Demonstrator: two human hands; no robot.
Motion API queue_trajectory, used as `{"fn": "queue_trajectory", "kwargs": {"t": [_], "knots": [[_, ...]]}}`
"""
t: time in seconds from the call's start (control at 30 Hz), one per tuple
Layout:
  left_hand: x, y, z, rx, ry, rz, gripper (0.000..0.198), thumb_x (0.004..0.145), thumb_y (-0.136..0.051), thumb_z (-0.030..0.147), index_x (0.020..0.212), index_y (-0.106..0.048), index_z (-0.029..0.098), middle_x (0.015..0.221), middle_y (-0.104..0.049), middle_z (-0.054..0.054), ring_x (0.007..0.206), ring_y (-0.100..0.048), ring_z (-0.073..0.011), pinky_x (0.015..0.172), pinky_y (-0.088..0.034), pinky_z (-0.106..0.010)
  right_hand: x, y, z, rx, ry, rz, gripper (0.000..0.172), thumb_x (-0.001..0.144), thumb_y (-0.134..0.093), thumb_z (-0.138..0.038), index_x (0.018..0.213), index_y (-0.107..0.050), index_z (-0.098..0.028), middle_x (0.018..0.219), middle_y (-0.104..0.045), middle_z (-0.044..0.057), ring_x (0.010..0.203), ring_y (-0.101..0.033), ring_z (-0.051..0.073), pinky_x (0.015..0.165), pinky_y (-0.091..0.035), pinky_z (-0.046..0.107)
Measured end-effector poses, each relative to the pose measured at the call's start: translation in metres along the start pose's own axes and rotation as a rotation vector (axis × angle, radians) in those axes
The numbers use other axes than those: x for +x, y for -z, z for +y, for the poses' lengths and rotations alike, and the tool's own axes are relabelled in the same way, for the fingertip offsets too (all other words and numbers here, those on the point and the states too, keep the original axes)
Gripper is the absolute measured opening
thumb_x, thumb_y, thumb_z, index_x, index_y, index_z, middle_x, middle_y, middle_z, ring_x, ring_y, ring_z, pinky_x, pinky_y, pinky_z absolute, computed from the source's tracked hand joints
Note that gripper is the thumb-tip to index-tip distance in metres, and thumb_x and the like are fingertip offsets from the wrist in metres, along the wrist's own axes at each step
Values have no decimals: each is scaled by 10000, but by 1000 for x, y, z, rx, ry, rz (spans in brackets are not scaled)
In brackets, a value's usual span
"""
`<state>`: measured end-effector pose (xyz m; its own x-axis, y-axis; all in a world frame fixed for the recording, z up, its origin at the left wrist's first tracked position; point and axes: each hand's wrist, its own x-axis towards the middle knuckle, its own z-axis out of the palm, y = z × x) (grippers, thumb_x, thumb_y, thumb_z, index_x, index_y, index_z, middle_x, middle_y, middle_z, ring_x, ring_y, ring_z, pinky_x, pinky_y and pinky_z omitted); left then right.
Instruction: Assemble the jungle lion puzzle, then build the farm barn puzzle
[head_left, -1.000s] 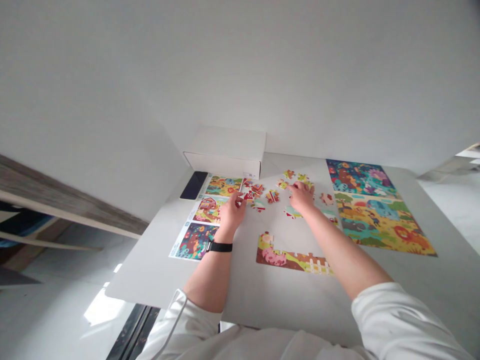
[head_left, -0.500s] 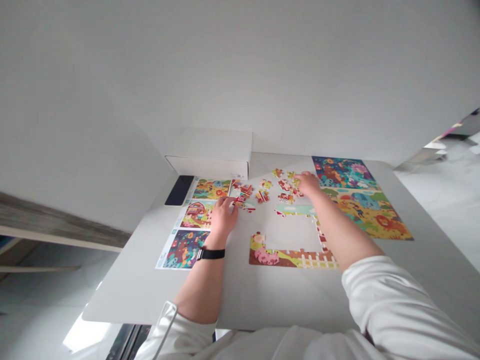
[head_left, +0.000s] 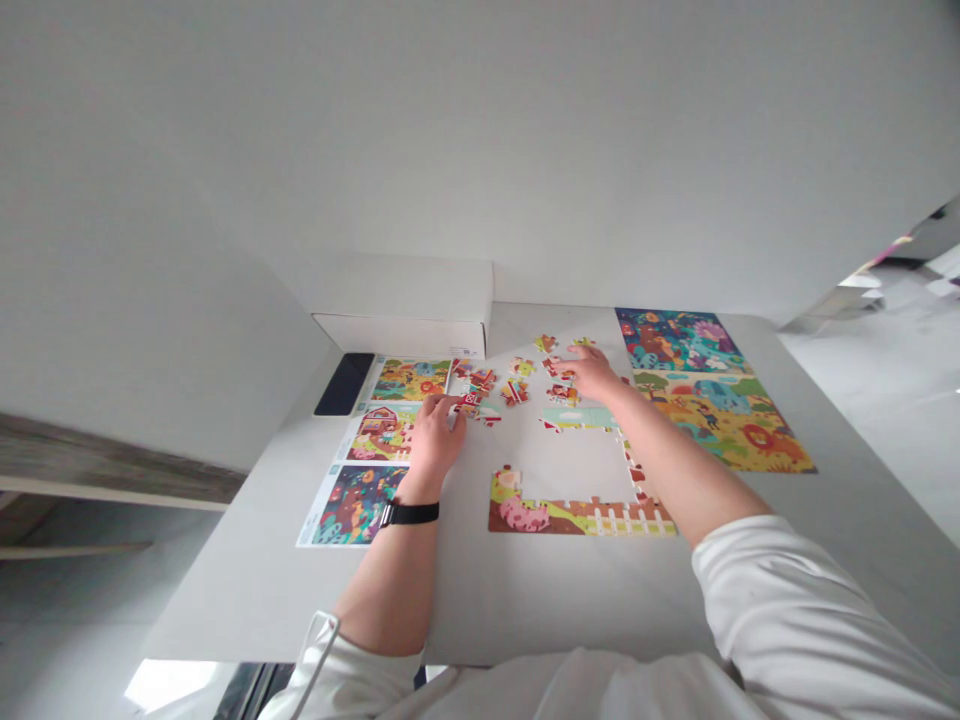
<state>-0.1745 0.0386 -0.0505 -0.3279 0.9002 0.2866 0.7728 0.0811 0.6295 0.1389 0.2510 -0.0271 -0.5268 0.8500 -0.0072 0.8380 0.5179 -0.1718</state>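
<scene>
My left hand [head_left: 433, 434] rests on the white table [head_left: 525, 590] with its fingers pinched on a red puzzle piece [head_left: 469, 400] beside the picture sheet [head_left: 367, 450]. My right hand [head_left: 592, 373] lies palm down, fingers spread, over the loose puzzle pieces [head_left: 517, 368] at the far middle of the table. A partly built puzzle frame [head_left: 577, 515] with a pink pig and white fence lies in front of me, between my arms.
A finished colourful puzzle [head_left: 705, 395] lies at the right. A white box [head_left: 409, 300] stands against the wall, with a dark phone [head_left: 343, 383] left of it. A wooden shelf [head_left: 90, 470] runs along the left wall.
The view has shifted, so everything sits further left in the frame. My right hand has moved a little to the left over the loose pieces; my left hand keeps hold of the red piece.
</scene>
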Motion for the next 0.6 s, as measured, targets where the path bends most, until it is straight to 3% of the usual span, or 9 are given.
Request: {"fn": "queue_trajectory", "kwargs": {"t": [0.1, 0.2, 0.3, 0.47, 0.6], "knots": [[0, 0, 0, -11, -14, 15, 276, 978, -634, 251, 1218, -770, 235, 1264, -702, -123, 1079, -713, -259, 1063, -577, -424, 4, 4, -3, 21, 23, -3, 693, 896, -660, -17, 1484, -730, -375, 1684, -534, 85, 1533, -500, 305, 1316, -338, 503], [0, 0, 0, -13, -8, 21, 275, 979, -630, 247, 1216, -771, 245, 1259, -705, -118, 1063, -715, -256, 1050, -582, -419, 3, 9, 2, 26, -42, 66, 618, 890, -675, -26, 1404, -790, -349, 1619, -590, 91, 1484, -539, 314, 1292, -387, 485], [0, -1, 1, -21, 9, 1, 283, 978, -629, 250, 1224, -769, 251, 1277, -700, -114, 1057, -720, -257, 1029, -590, -412, -3, 6, 6, 21, -29, 33, 615, 882, -648, 0, 1354, -817, -356, 1624, -582, 74, 1505, -519, 297, 1304, -370, 465], [0, -1, 2, -24, 14, -4, 293, 982, -619, 240, 1233, -768, 244, 1277, -698, -118, 1079, -722, -264, 1054, -581, -421, -8, 1, 9, 82, 35, 6, 729, 867, -567, 35, 1501, -721, -291, 1643, -571, 94, 1513, -516, 260, 1294, -382, 418], [0, -1, 2, -20, 12, 5, 293, 995, -612, 242, 1249, -757, 243, 1283, -700, -122, 1084, -720, -265, 1059, -579, -423, -7, 5, 10, 66, -62, 78, 618, 914, -560, -24, 1463, -746, -239, 1554, -639, 115, 1431, -576, 272, 1262, -419, 417]]}}
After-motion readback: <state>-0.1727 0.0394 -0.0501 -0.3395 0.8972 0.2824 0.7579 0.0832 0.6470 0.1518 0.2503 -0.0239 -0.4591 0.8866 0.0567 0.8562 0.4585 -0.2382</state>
